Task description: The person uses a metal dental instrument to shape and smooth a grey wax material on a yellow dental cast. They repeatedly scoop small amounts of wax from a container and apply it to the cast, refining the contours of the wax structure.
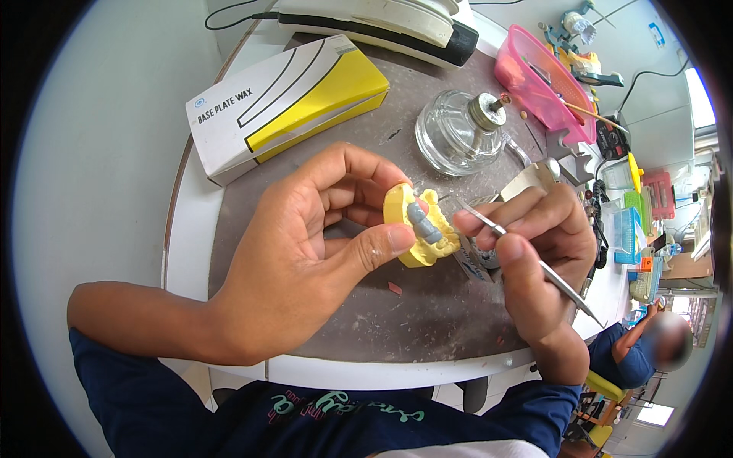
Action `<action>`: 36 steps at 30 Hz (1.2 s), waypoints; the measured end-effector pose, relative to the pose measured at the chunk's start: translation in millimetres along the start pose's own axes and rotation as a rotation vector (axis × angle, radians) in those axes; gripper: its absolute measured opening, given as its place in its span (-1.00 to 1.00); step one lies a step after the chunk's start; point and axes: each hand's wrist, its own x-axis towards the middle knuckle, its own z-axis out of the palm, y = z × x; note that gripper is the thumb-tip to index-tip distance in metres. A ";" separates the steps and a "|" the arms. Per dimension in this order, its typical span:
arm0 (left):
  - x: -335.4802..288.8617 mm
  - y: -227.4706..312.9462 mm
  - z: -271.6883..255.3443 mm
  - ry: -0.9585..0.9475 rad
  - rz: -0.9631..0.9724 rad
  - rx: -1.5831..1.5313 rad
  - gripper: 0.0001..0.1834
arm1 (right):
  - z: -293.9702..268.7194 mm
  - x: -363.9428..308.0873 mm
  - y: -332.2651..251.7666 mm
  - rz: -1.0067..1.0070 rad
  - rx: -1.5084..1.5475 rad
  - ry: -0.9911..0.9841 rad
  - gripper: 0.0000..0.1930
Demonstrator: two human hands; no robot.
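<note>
Between the thumb and fingers of my left hand (298, 237) is a yellow dental cast (395, 204), held up over the table. Grey-blue wax (424, 224) covers several of its teeth in a row. My right hand (542, 252) grips a slim metal wax carver (561, 282) like a pen. The carver's upper end points toward the cast, a small gap from its teeth; its other, pointed end sticks out below my hand. Behind my right fingers lies a partly hidden round tin or container (479, 263), whose kind I cannot make out.
A glass spirit burner (458, 133) stands just beyond my hands. Past it sits a pink plastic basket (527, 72) with tools. At the far left lies a white and yellow wax box (286, 107). A red scrap (395, 288) rests on the brown tabletop (343, 328). Another person (630, 355) sits at right.
</note>
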 end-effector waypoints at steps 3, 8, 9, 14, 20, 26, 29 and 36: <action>0.6 -0.5 1.1 0.003 0.006 0.006 -0.65 | -11.3 4.4 3.3 -0.105 -0.016 0.094 -0.79; -0.3 4.9 4.7 0.015 -0.034 -0.010 -0.64 | -32.4 27.8 -1.8 -0.100 -0.133 0.310 -0.87; -0.2 5.2 4.6 0.013 -0.032 -0.002 -0.64 | -34.6 31.9 -0.8 -0.083 -0.142 0.324 -0.86; 1.0 2.8 4.1 0.008 -0.014 0.033 -0.63 | -35.8 37.6 4.5 -0.043 -0.134 0.365 -0.87; 0.3 1.2 3.3 0.018 -0.001 -0.001 -0.64 | -33.8 39.0 5.1 -0.043 -0.129 0.361 -0.87; 1.8 -0.6 2.8 0.013 0.009 -0.002 -0.65 | -34.2 38.7 7.3 -0.038 -0.135 0.358 -0.88; 1.3 0.9 2.9 0.018 0.001 0.001 -0.66 | -33.8 36.4 4.2 -0.061 -0.178 0.343 -0.87; 2.0 3.0 2.6 0.003 -0.012 -0.003 -0.64 | -3.5 3.3 -5.0 0.003 0.010 0.054 -0.79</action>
